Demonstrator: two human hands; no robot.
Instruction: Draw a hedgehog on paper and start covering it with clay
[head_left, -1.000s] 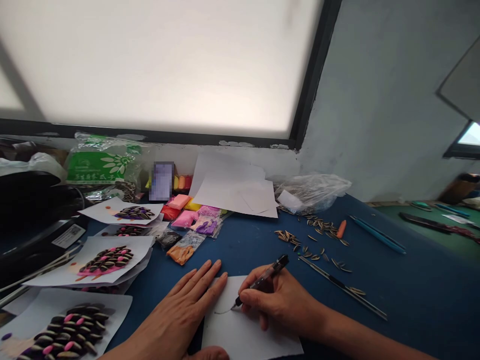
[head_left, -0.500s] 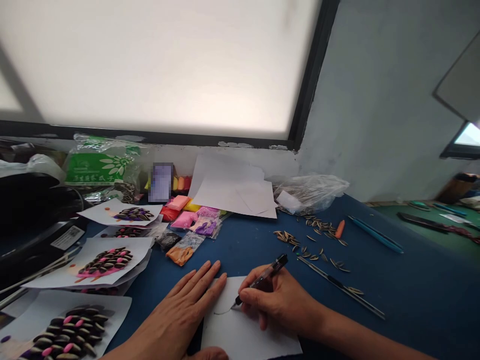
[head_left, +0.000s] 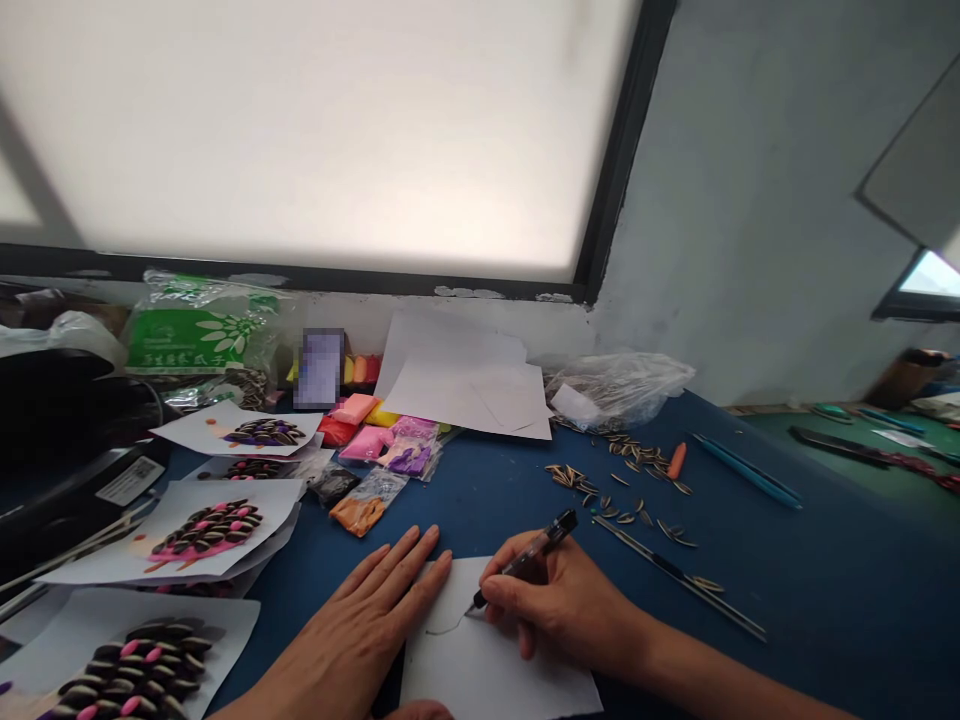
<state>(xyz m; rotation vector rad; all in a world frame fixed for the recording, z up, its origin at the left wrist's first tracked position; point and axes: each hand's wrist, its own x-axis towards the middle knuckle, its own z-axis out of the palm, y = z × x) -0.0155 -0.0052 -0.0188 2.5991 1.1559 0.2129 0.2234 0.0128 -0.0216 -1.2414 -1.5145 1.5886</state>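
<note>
The right hand (head_left: 559, 600) is clamped on a pen (head_left: 536, 550), its tip meeting the paper (head_left: 495, 680) beneath it at a thin line's (head_left: 448, 629) end. The left hand (head_left: 360, 625) lies flat, fingers extended, across the paper's left edge, probably to stop it sliding.

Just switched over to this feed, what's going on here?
A person's right hand holds a slim black pen, its tip at the end of a short, thin curved line on a white paper sheet. The left hand lies flat across the sheet's left edge. Apart from that line, the visible part of the sheet looks blank. To the left lie white paper cards bearing dark striped seeds; loose striped seeds lie to the right on the blue tabletop.
</note>
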